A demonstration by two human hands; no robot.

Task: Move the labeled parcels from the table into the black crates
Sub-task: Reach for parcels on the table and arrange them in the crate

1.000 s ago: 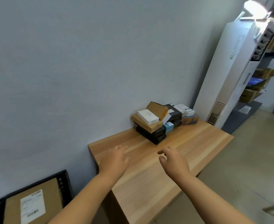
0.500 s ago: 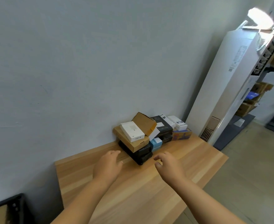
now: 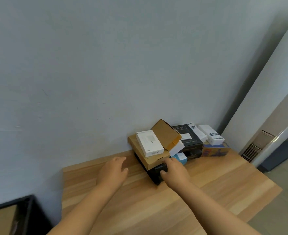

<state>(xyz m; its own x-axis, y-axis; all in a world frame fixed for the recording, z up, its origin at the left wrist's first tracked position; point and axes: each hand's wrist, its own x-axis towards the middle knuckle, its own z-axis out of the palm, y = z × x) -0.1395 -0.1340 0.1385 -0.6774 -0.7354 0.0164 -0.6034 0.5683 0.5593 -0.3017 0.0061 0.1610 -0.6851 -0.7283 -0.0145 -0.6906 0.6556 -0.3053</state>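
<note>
A pile of parcels stands against the wall at the back of the wooden table [image 3: 140, 211]. At its front a flat brown box [image 3: 154, 160] lies on a black box [image 3: 154, 178] and carries a white box [image 3: 150, 145] and a tilted small brown carton [image 3: 166, 134]. My right hand [image 3: 174, 172] is at the pile's front corner, with finger and thumb curled round the end of the black box. Just left of the pile, my left hand [image 3: 113, 170] hovers over the table with relaxed fingers and holds nothing. A black crate [image 3: 30, 212] at the lower left holds a brown parcel [image 3: 0, 221].
Behind the front boxes are a small blue-and-white box [image 3: 180, 157], stacked black boxes [image 3: 188, 139], white boxes [image 3: 211, 134] and a colourful box [image 3: 214, 150]. A tall white unit [image 3: 267, 116] stands to the right of the table. The grey wall runs directly behind the pile.
Both hands have moved forward across the table to the pile. The right hand has reached the black box and closed on its end. The view has swung left and nearer.
</note>
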